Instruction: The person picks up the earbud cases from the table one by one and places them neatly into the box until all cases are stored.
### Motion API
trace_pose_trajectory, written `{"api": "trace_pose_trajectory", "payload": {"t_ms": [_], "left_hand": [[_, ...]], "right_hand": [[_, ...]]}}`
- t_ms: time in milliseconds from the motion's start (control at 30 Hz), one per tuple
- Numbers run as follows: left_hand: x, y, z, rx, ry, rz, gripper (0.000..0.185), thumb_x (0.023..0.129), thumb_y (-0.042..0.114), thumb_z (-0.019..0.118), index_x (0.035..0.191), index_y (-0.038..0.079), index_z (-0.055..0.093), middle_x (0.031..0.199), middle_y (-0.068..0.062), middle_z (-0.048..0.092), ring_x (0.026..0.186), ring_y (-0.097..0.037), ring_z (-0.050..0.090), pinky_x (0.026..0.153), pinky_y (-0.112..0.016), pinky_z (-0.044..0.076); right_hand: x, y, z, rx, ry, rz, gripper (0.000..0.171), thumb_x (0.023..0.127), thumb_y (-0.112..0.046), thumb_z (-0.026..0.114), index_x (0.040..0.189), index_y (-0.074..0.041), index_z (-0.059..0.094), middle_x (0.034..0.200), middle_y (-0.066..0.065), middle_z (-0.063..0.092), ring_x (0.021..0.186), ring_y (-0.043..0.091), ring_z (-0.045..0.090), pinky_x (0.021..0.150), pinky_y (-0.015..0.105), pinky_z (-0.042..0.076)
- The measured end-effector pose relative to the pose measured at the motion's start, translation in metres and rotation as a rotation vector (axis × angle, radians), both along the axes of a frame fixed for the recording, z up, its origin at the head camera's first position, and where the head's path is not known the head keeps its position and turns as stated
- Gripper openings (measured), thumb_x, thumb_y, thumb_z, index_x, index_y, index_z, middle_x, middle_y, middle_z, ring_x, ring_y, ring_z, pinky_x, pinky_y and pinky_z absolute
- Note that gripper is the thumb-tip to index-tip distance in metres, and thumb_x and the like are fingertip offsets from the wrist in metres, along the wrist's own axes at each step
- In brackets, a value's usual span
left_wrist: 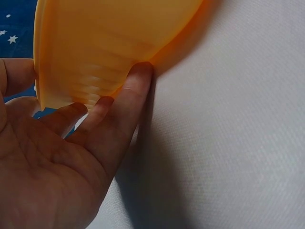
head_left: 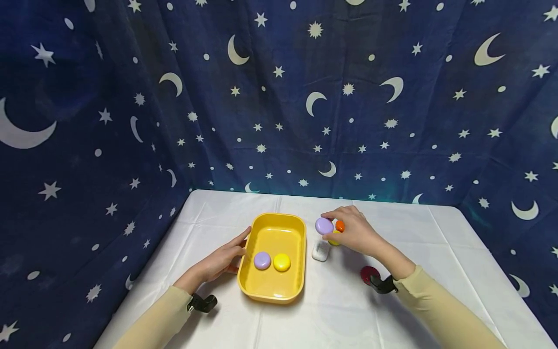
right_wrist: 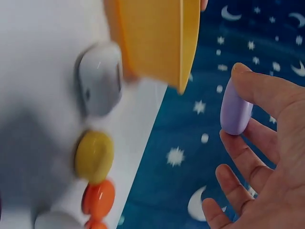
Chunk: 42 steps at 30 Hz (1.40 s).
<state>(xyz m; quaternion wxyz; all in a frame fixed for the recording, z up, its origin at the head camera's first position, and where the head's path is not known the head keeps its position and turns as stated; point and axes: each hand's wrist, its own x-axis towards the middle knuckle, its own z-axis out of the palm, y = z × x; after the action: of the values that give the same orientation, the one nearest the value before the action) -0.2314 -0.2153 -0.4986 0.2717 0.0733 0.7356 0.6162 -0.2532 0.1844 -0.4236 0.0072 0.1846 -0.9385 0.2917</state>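
Observation:
My right hand (head_left: 355, 230) pinches a smooth lilac disc (head_left: 324, 226) between thumb and fingertips. In the right wrist view this lilac disc (right_wrist: 236, 107) is seen edge-on, raised off the table, with the other fingers spread below. On the left, my left hand (head_left: 220, 261) rests its fingers against the outside of a yellow tray (head_left: 272, 293). The left wrist view shows those fingers touching the tray's wall (left_wrist: 109, 38). Inside the tray, another lilac disc (head_left: 262, 261) and a yellow disc (head_left: 282, 262) lie side by side.
Right of the tray lies a small white rounded case (head_left: 320, 251). Partly behind my right hand are a yellow piece (right_wrist: 95, 156) and orange pieces (right_wrist: 100, 198). A dark red disc (head_left: 369, 274) sits beneath the right wrist. A star-patterned cloth (head_left: 279, 97) hangs behind the white table (head_left: 331, 320).

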Motion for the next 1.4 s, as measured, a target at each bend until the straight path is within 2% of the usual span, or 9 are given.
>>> {"api": "trace_pose_trajectory", "payload": {"t_ms": [167, 400, 600, 933, 1200, 1400], "left_hand": [[0.000, 0.001, 0.000, -0.002, 0.001, 0.006, 0.072, 0.103, 0.019, 0.050, 0.164, 0.041, 0.019, 0.169, -0.017, 0.014, 0.141, -0.039, 0.041, 0.094, -0.049, 0.056], [0.000, 0.001, 0.001, -0.008, -0.004, 0.013, 0.072, 0.103, 0.020, 0.051, 0.163, 0.042, 0.019, 0.169, -0.017, 0.014, 0.139, -0.037, 0.043, 0.094, -0.047, 0.056], [0.001, 0.001, 0.002, -0.010, -0.007, 0.014, 0.072, 0.102, 0.020, 0.051, 0.163, 0.042, 0.019, 0.169, -0.017, 0.014, 0.141, -0.038, 0.040, 0.094, -0.048, 0.056], [0.000, 0.001, 0.003, -0.011, -0.002, 0.001, 0.072, 0.103, 0.020, 0.051, 0.164, 0.041, 0.018, 0.169, -0.017, 0.017, 0.140, -0.039, 0.042, 0.094, -0.048, 0.056], [0.000, 0.002, 0.004, -0.016, -0.015, 0.012, 0.073, 0.101, 0.019, 0.052, 0.163, 0.042, 0.019, 0.170, -0.017, 0.013, 0.144, -0.040, 0.037, 0.094, -0.047, 0.056], [0.000, 0.001, 0.004, -0.019, -0.010, 0.004, 0.073, 0.102, 0.020, 0.051, 0.163, 0.042, 0.018, 0.169, -0.017, 0.015, 0.141, -0.039, 0.041, 0.094, -0.048, 0.056]], "right_hand": [[0.003, -0.025, -0.001, 0.018, 0.000, 0.076, 0.054, 0.082, -0.038, 0.085, 0.132, -0.025, 0.069, 0.121, -0.005, 0.064, 0.122, 0.024, 0.044, 0.102, 0.055, 0.042], [0.003, -0.057, -0.003, 0.152, 0.005, 0.148, 0.050, 0.081, -0.036, 0.081, 0.129, -0.028, 0.071, 0.125, -0.004, 0.064, 0.122, 0.023, 0.046, 0.106, 0.051, 0.039], [0.000, -0.077, -0.008, 0.238, 0.012, 0.229, 0.044, 0.082, -0.039, 0.080, 0.124, -0.027, 0.074, 0.122, -0.007, 0.067, 0.117, 0.020, 0.047, 0.102, 0.044, 0.038], [-0.011, -0.092, -0.016, 0.353, 0.011, 0.244, 0.044, 0.079, -0.042, 0.085, 0.117, -0.022, 0.076, 0.108, -0.010, 0.069, 0.105, 0.019, 0.046, 0.095, 0.040, 0.039], [-0.017, -0.094, -0.019, 0.402, 0.042, 0.238, 0.045, 0.079, -0.044, 0.084, 0.116, -0.021, 0.077, 0.106, -0.009, 0.069, 0.103, 0.019, 0.045, 0.096, 0.041, 0.038], [-0.018, -0.095, -0.022, 0.440, 0.045, 0.238, 0.047, 0.079, -0.047, 0.084, 0.118, -0.021, 0.076, 0.107, -0.009, 0.069, 0.104, 0.018, 0.045, 0.102, 0.043, 0.036]]}}
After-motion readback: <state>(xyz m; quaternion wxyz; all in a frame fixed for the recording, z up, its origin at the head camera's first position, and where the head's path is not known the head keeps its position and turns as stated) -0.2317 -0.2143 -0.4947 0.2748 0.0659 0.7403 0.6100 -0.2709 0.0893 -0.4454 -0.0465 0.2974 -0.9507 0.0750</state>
